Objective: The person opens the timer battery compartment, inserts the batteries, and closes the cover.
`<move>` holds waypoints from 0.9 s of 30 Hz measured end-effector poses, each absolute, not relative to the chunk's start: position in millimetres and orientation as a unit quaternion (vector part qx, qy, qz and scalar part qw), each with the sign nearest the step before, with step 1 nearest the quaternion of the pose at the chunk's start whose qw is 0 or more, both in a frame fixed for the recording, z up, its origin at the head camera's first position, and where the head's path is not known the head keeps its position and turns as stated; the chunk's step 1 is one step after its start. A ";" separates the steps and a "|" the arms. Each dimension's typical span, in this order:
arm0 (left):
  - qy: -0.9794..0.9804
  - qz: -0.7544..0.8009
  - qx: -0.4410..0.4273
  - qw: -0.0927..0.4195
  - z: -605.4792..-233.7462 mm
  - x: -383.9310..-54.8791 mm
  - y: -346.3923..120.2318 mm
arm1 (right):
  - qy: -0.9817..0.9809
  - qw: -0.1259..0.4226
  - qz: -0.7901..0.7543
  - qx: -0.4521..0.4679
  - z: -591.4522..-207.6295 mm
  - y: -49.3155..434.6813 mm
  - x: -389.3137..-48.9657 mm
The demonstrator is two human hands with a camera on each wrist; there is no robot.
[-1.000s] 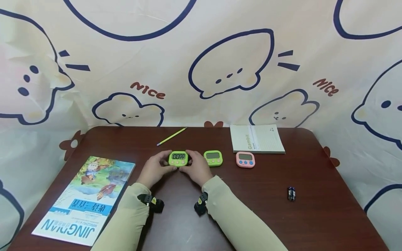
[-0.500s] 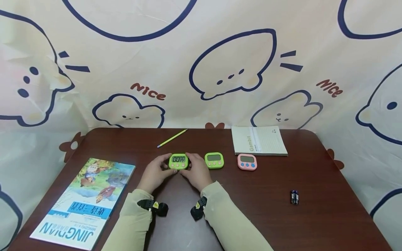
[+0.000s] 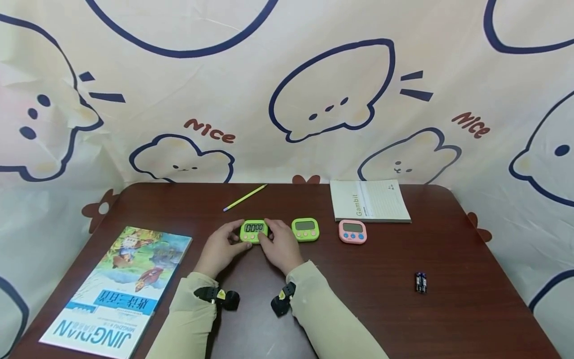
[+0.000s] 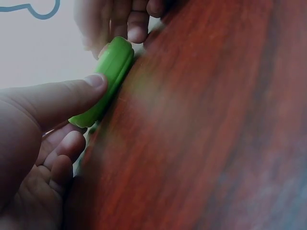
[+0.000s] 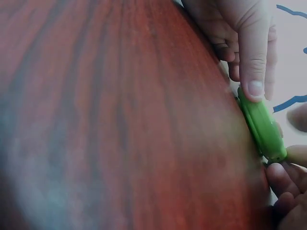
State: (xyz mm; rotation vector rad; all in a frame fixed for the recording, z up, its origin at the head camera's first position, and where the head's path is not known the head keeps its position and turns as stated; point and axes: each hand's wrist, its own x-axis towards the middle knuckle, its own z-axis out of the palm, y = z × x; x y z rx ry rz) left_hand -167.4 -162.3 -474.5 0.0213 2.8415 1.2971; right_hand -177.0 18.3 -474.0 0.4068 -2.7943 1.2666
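Between both hands is a green digital timer (image 3: 253, 231), its display showing zeros and a row of buttons below. My left hand (image 3: 222, 248) pinches its left side, and in the left wrist view the left thumb (image 4: 86, 91) presses on the timer's lower edge. My right hand (image 3: 282, 245) holds the right side with its fingers. The right thumb (image 5: 298, 118) is raised off the lower edge, over the front near the buttons; whether it touches one I cannot tell. A second green timer (image 3: 305, 229) with a blank display lies just right of that hand.
A pink timer (image 3: 353, 232) lies further right, before a notepad (image 3: 369, 201). Two batteries (image 3: 420, 282) sit at the right of the brown table (image 3: 358, 309). A yellow-green pencil (image 3: 244, 198) lies behind the hands, and a picture-covered book (image 3: 118, 291) lies at the left.
My right thumb has moved up from the held timer's lower edge to its front, by the buttons. The left hand keeps its grip. The head view has shifted slightly.
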 end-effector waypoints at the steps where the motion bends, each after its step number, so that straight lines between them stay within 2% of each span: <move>1: 0.910 0.415 0.006 0.009 -474.3 -167.3 -162.4 | -0.903 0.028 0.407 0.132 -474.2 17.7 -177.2; 17: 0.906 0.422 -0.002 0.012 -476.5 -166.4 -160.3 | -0.905 0.032 0.411 0.103 -474.2 12.2 -175.0; 27: 0.908 0.419 -0.001 0.023 -473.2 -168.8 -161.9 | -0.875 0.011 0.479 0.068 -467.2 16.0 -165.8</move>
